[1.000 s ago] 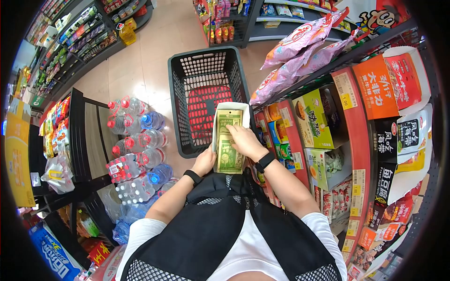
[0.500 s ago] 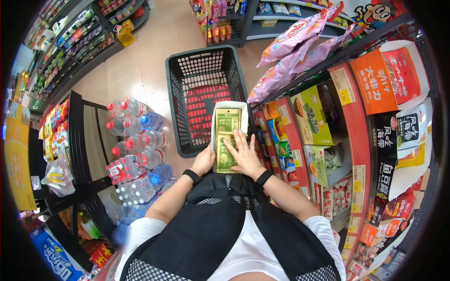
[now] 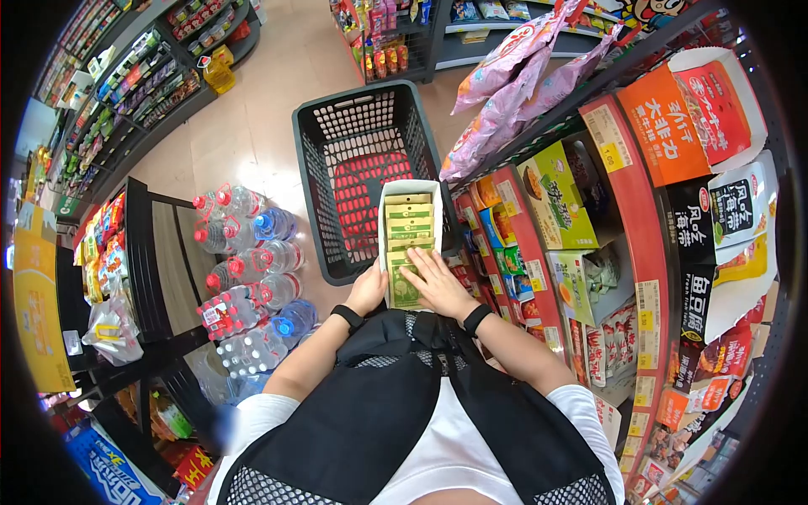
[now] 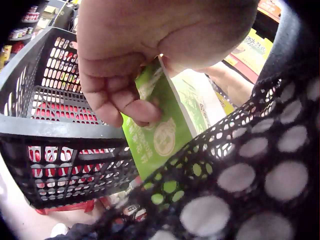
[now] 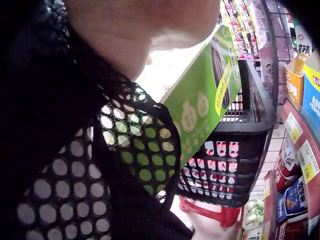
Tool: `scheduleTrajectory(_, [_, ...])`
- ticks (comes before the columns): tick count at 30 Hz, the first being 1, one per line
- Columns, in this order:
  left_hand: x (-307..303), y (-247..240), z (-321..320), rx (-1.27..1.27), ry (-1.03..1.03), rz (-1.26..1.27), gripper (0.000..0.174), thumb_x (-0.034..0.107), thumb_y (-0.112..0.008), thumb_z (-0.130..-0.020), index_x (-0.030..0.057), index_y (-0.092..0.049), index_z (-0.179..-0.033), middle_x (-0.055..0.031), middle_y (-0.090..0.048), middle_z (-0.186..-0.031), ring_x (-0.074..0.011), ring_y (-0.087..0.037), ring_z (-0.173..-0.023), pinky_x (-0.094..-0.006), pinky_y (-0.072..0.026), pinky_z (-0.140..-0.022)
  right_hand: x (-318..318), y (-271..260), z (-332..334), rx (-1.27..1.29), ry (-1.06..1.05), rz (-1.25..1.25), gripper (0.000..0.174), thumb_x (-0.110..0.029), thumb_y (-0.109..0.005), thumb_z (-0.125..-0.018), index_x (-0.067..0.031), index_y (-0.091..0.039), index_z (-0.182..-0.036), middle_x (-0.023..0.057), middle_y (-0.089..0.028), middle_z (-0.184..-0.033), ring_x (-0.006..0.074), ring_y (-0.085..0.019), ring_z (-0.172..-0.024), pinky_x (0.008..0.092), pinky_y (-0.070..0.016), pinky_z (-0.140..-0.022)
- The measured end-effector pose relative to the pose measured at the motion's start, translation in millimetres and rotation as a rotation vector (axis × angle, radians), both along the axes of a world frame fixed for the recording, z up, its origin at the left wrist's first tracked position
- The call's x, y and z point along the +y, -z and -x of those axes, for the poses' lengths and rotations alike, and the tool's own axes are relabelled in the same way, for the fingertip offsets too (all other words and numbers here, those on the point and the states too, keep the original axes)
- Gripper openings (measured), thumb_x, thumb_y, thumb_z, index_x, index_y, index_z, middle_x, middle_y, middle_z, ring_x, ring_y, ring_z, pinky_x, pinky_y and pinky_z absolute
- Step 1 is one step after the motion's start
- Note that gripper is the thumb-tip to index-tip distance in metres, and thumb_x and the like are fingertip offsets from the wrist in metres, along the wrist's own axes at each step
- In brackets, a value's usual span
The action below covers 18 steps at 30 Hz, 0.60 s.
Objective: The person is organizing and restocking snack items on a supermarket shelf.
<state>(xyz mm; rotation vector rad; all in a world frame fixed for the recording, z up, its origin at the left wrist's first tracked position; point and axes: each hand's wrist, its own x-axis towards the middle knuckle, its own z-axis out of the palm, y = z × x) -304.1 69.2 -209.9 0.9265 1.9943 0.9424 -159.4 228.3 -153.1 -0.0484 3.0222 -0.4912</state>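
A long open carton (image 3: 411, 187), white inside and green outside, lies in front of the body, its far end over a shopping basket. Flat green-and-gold packets (image 3: 410, 225) stand in it in a leaning row, their top edges staggered. At the carton's left wall, my left hand (image 3: 368, 290) grips the side; the left wrist view shows its fingers curled against the green outer face (image 4: 157, 137). My right hand (image 3: 443, 284) rests on the nearer packets with its fingers extended. In the right wrist view, the green side wall (image 5: 195, 107) shows, while most of that hand is hidden.
The black shopping basket (image 3: 305, 181) stands ahead on a red base. Bottled water packs (image 3: 257, 290) line the floor at left. Close on the right are shelves with red price rails (image 3: 644, 227) and snack boxes. Pink bags (image 3: 505, 93) hang at upper right.
My right hand has drawn back from the carton's far half toward the near end. The packets there, lying flatter before, now show as a stepped row. My left hand keeps its grip.
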Motion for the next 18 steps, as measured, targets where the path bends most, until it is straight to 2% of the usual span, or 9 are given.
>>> scheduleTrajectory(5, [1.1,5.5,3.1,-0.016,0.044,0.024,0.044,0.013,-0.042,-0.095,-0.0003,-0.035,-0.136,-0.0326,-0.057,-0.113,-0.0459,-0.054,-0.108,-0.0466,-0.0449,-0.091,-1.9,-3.2,4.2,-0.028,0.114,-0.003,0.076,-0.024,-0.074,-0.074,-0.0078,-0.038,-0.139,0.0189,-0.030,-0.147,0.0328,-0.027,-0.139,0.0544,-0.0162,-0.115])
scheduleTrajectory(8, [0.6,5.6,5.2,-0.010,0.057,0.004,0.043,0.013,-0.041,-0.095,-0.0002,-0.035,-0.136,-0.0322,-0.057,-0.114,-0.0456,-0.054,-0.109,-0.0465,-0.0447,-0.092,-1.7,-5.8,11.0,0.082,0.196,-0.015,0.071,-0.023,-0.073,-0.076,-0.0059,-0.040,-0.137,0.0184,-0.035,-0.144,0.0320,-0.030,-0.137,0.0558,-0.0149,-0.115])
scheduleTrajectory(11, [0.9,2.7,6.3,-0.026,0.057,0.024,0.043,0.015,-0.041,-0.096,-0.0001,-0.035,-0.136,-0.0317,-0.057,-0.115,-0.0456,-0.054,-0.109,-0.0467,-0.0446,-0.092,0.6,-12.1,10.0,0.198,0.452,0.019,0.067,-0.023,-0.071,-0.079,-0.0044,-0.040,-0.136,0.0185,-0.040,-0.139,0.0326,-0.035,-0.133,0.0523,-0.0223,-0.112])
scheduleTrajectory(14, [0.4,6.1,8.5,-0.027,0.055,0.040,0.042,0.016,-0.041,-0.096,-0.0001,-0.035,-0.135,-0.0313,-0.058,-0.113,-0.0459,-0.055,-0.108,-0.0472,-0.0451,-0.090,5.2,-4.8,-8.9,0.149,0.729,0.338,0.067,-0.026,-0.070,-0.081,-0.0031,-0.040,-0.136,0.0191,-0.046,-0.131,0.0357,-0.041,-0.126,0.0472,-0.0324,-0.106])
scheduleTrajectory(15, [1.1,3.3,9.9,-0.024,0.072,0.040,0.044,0.016,-0.040,-0.096,-0.0005,-0.034,-0.136,-0.0310,-0.058,-0.113,-0.0455,-0.055,-0.107,-0.0477,-0.0451,-0.090,3.7,-4.3,-16.6,0.091,0.761,0.301,0.069,-0.034,-0.069,-0.082,0.0002,-0.040,-0.134,0.0207,-0.050,-0.126,0.0384,-0.051,-0.115,0.0449,-0.0426,-0.094])
scheduleTrajectory(18, [1.3,-1.9,13.1,-0.021,0.123,0.040,0.046,0.016,-0.040,-0.096,-0.0012,-0.031,-0.137,-0.0302,-0.059,-0.111,-0.0449,-0.056,-0.104,-0.0487,-0.0454,-0.088,-6.4,-4.8,-35.6,-0.295,0.751,0.348,0.071,-0.044,-0.067,-0.082,0.0020,-0.043,-0.129,0.0240,-0.052,-0.123,0.0399,-0.058,-0.105,0.0471,-0.0478,-0.086])
